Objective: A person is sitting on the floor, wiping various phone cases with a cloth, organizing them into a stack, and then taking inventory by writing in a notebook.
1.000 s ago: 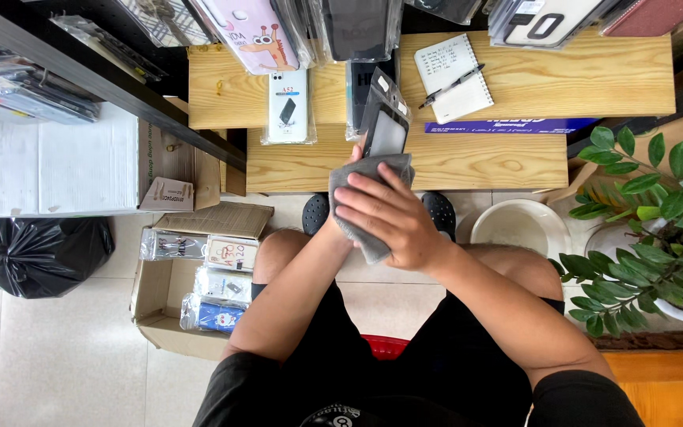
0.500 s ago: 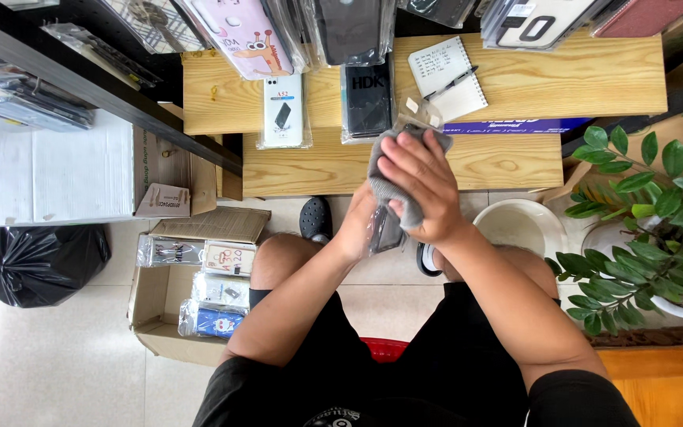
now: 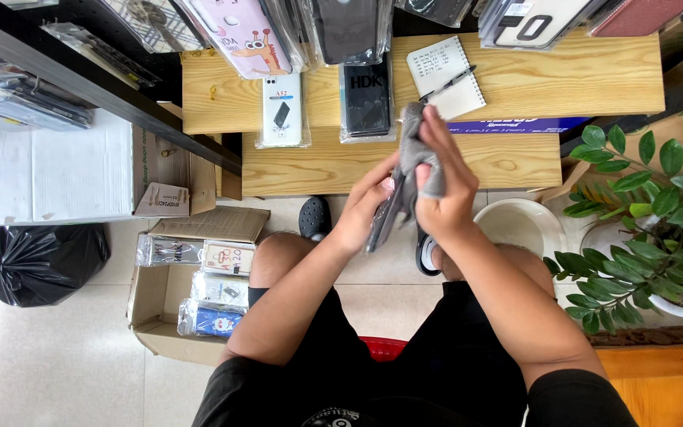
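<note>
I sit on a red stool in front of a low wooden table [image 3: 515, 158]. My left hand [image 3: 365, 209] grips a dark flat phone [image 3: 385, 221] by its edge, tilted nearly on its side. My right hand [image 3: 440, 186] presses a grey cloth [image 3: 414, 146] against the phone's upper face, fingers stretched along it. Both hands meet above my knees, just in front of the table's near edge.
Two packaged phone cases [image 3: 282, 111] and a spiral notepad with a pen [image 3: 446, 75] lie on the table. An open cardboard box [image 3: 191, 292] of packaged cases stands at my left, a black rubbish bag [image 3: 33, 261] beyond it. A white bowl [image 3: 523, 229] and a potted plant [image 3: 650, 213] stand at the right.
Both hands have kept rubbing the phone with the cloth. The phone has turned from face-up to edge-on, and the right hand has shifted up along it.
</note>
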